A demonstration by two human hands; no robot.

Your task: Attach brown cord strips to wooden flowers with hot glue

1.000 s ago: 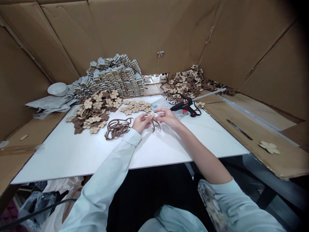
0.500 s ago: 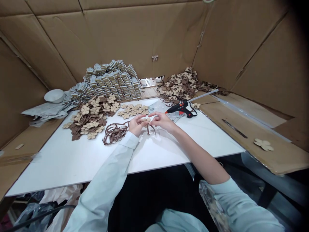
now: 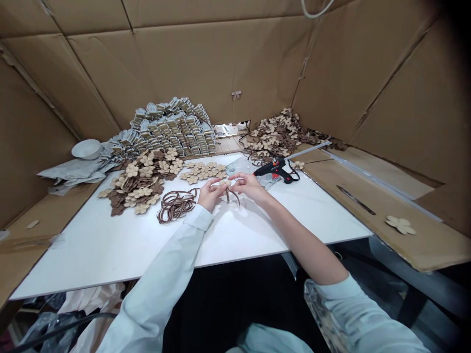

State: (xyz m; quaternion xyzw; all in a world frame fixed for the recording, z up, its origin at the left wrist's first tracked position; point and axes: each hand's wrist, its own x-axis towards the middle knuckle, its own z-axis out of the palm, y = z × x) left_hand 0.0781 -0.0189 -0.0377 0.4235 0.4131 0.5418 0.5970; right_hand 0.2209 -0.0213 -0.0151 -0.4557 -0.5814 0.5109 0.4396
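My left hand [image 3: 209, 194] and my right hand [image 3: 248, 186] meet over the middle of the white board, both closed on a small cream flower cutout [image 3: 225, 183]. Two ends of a brown cord [image 3: 233, 196] hang down from beneath the flower, between the hands. Fingers cover part of the flower, so how the cord joins it is hidden. Left of my left hand lies a loose bundle of brown cord [image 3: 176, 206]. Beyond my hands, cream flower cutouts [image 3: 204, 171] lie spread flat. A black and orange glue gun [image 3: 275, 169] rests just past my right hand.
A heap of cream and brown flowers [image 3: 142, 181] lies left, with stacked metallic-looking pieces [image 3: 176, 127] behind it. Finished-looking flowers [image 3: 275, 130] are piled at the back right. A white bowl [image 3: 87, 149] stands far left. Tweezers-like metal tool [image 3: 356, 199] and one flower [image 3: 400, 224] lie right. Cardboard walls [image 3: 221, 63] surround the board.
The view has tilted slightly, so the scene sits a little lower. Both hands still hold the flower in nearly the same place, with the cord ends shifted slightly.
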